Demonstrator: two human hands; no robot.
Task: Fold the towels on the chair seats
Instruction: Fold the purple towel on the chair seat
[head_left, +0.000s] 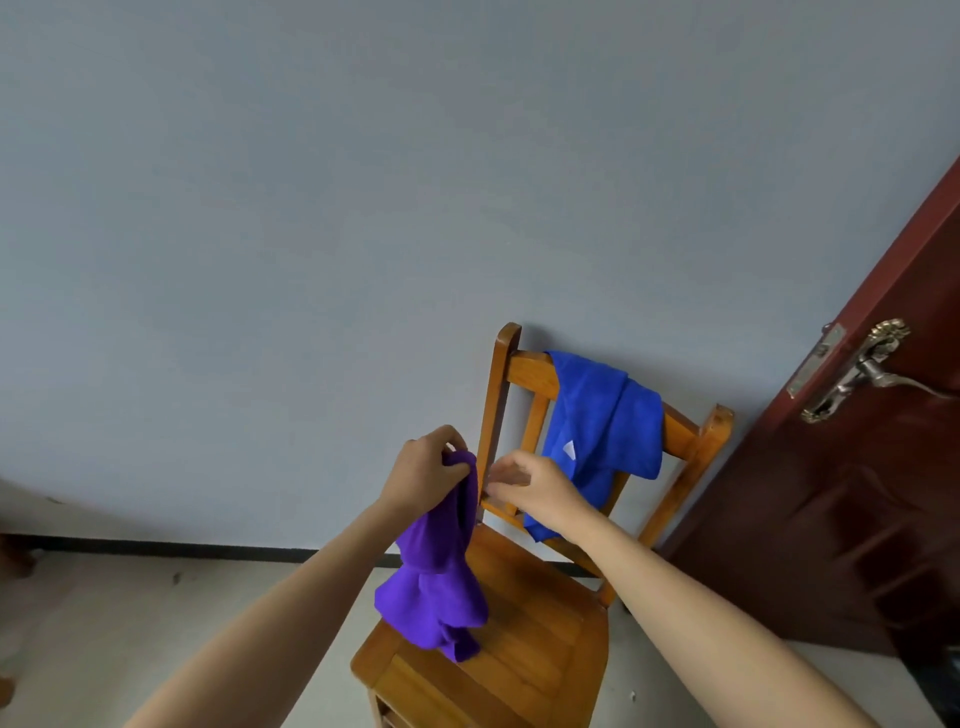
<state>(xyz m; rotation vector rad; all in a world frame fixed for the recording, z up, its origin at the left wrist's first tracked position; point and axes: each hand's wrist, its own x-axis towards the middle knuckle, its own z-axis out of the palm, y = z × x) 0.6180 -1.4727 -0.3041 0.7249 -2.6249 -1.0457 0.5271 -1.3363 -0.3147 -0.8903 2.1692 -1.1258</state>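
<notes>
A purple towel (434, 587) hangs bunched from my left hand (428, 470), which grips its top end above the left side of the wooden chair's seat (524, 654); the towel's lower end rests on the seat. My right hand (530, 486) hovers just right of the towel's top, blurred, with fingers bent and nothing plainly in them. A blue towel (602, 426) with a small white label is draped over the chair's backrest, behind my right hand.
The chair stands against a pale grey wall (363, 208). A dark red door (857, 493) with a metal lever handle (862, 369) stands to the right. Light floor lies to the left of the chair.
</notes>
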